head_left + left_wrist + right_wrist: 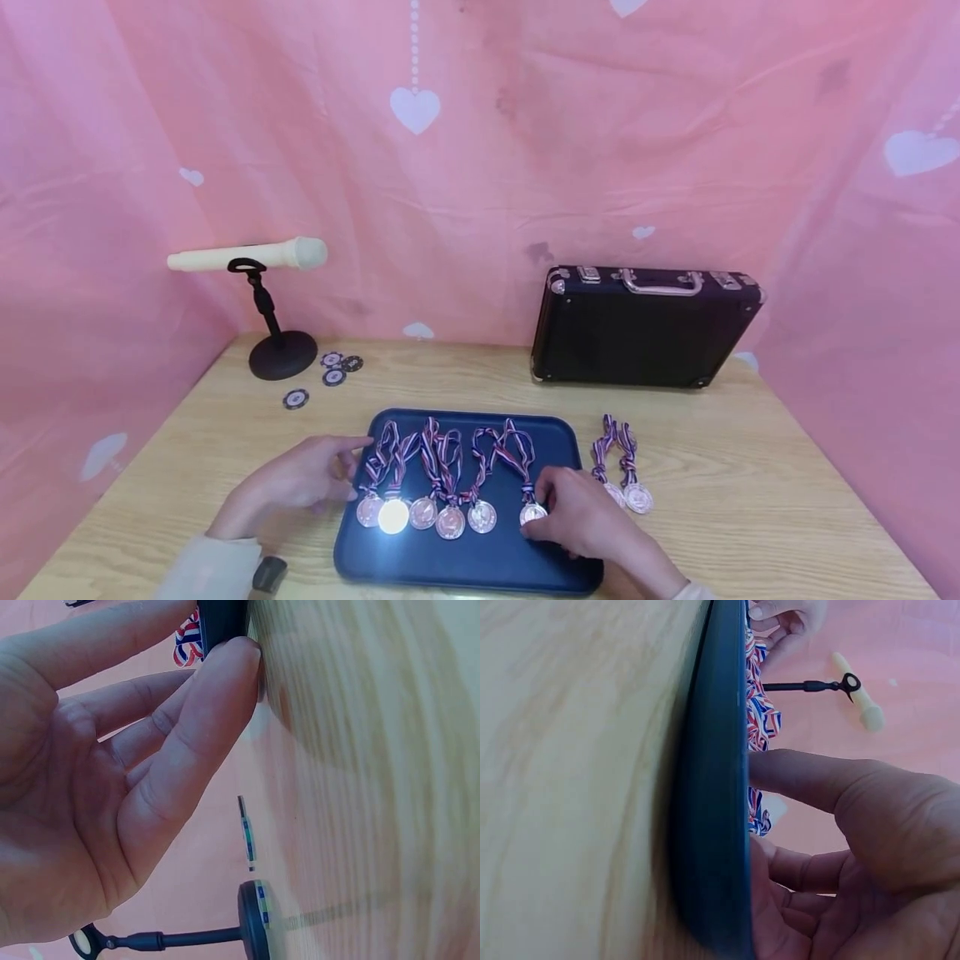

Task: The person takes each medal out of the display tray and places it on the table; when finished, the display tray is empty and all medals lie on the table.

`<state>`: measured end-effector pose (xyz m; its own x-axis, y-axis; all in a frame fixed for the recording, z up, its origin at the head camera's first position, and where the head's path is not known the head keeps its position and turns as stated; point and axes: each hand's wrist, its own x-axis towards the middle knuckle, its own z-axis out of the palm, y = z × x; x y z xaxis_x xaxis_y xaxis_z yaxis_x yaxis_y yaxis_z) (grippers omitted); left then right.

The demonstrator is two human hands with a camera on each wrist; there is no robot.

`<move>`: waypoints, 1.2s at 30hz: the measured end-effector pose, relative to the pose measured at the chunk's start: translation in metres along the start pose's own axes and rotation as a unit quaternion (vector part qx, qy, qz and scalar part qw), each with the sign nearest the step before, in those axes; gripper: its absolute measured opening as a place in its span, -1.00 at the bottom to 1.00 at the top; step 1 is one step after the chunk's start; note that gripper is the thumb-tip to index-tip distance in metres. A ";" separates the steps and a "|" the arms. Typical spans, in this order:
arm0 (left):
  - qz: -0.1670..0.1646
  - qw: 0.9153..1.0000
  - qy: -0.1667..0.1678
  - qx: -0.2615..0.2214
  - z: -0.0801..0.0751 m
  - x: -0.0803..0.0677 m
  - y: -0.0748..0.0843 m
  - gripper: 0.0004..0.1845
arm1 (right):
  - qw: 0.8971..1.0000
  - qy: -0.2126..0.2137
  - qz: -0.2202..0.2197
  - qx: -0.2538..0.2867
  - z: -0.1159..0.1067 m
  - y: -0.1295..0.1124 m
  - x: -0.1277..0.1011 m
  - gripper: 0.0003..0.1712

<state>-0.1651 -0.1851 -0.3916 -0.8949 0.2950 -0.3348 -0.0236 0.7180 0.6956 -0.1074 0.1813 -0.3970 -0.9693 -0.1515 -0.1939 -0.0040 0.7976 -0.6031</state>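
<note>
Several medals (451, 522) on striped ribbons lie in a row on a dark blue tray (465, 567). My right hand (588, 510) reaches over the tray's right side, finger and thumb pinching the rightmost medal (532, 515) there, which stands a little apart from the others. Its other fingers are curled beneath the palm. At the tray's left rim is my left hand (303, 473), with its index finger stretched out and fingertips touching the edge. The left wrist view shows the fingertips (238, 656) right against the tray's side. One medal (393, 517) glares brightly under the light.
Two more ribboned medals (637, 498) lie on the table right of the tray. Behind them stands a black briefcase (637, 337). At the back left, a white microphone (273, 255) sits on a black stand (283, 355), with several poker chips (334, 377) near its base.
</note>
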 end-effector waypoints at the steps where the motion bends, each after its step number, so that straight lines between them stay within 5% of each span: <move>1: 0.000 1.000 -0.001 -0.002 0.000 0.000 0.000 -0.20 | 1.000 -0.001 0.002 0.010 -0.001 0.001 0.000 -0.54; 14: -0.003 1.000 0.001 -0.008 -0.001 -0.001 0.001 -0.19 | 0.988 -0.046 -0.021 0.145 -0.011 0.015 0.007 -0.65; 27: -0.006 1.000 0.001 -0.013 0.001 0.001 -0.002 -0.21 | 0.974 -0.094 -0.036 0.202 -0.016 0.023 0.010 -0.80; 36: 0.010 1.000 -0.005 -0.016 0.000 0.001 -0.003 -0.20 | 0.963 -0.074 -0.053 0.254 -0.035 0.026 0.011 -0.68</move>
<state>-0.1661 -0.1870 -0.3940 -0.8910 0.3160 -0.3260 -0.0191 0.6914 0.7222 -0.1269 0.2214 -0.3876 -0.9241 -0.3276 -0.1967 0.0568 0.3912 -0.9185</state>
